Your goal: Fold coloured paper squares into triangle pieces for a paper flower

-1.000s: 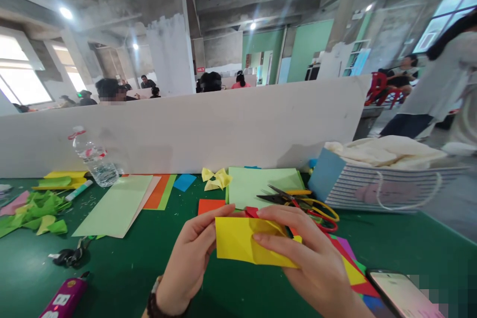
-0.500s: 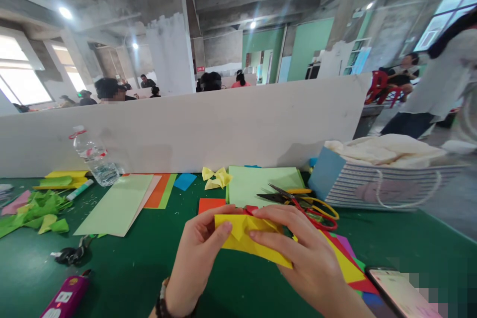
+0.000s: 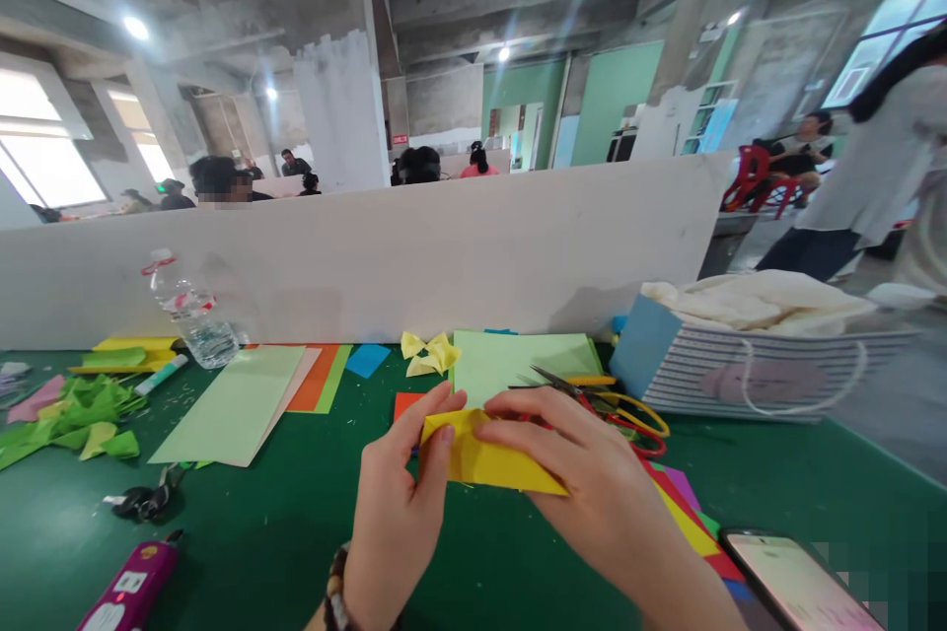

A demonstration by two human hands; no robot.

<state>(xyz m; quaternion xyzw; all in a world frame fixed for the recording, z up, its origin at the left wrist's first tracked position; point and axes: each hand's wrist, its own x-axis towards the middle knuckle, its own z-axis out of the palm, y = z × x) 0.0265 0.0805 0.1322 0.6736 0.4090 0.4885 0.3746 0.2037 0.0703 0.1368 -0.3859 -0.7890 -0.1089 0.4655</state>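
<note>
Both my hands hold a folded yellow paper just above the green table. My left hand pinches its left end between thumb and forefinger. Over its top edge and right part my right hand lies with fingers closed on it. Red-and-yellow scissors lie just behind my right hand on a light green sheet. A small yellow paper bow sits further back.
A stack of coloured sheets and a phone lie at the right. A striped bag with cloth stands back right. A water bottle, paper sheets, green scraps, keys and a magenta device are left. A white partition backs the table.
The yellow paper has been folded narrower and moved a little away from me. My left thumb and forefinger have shifted up onto its left end.
</note>
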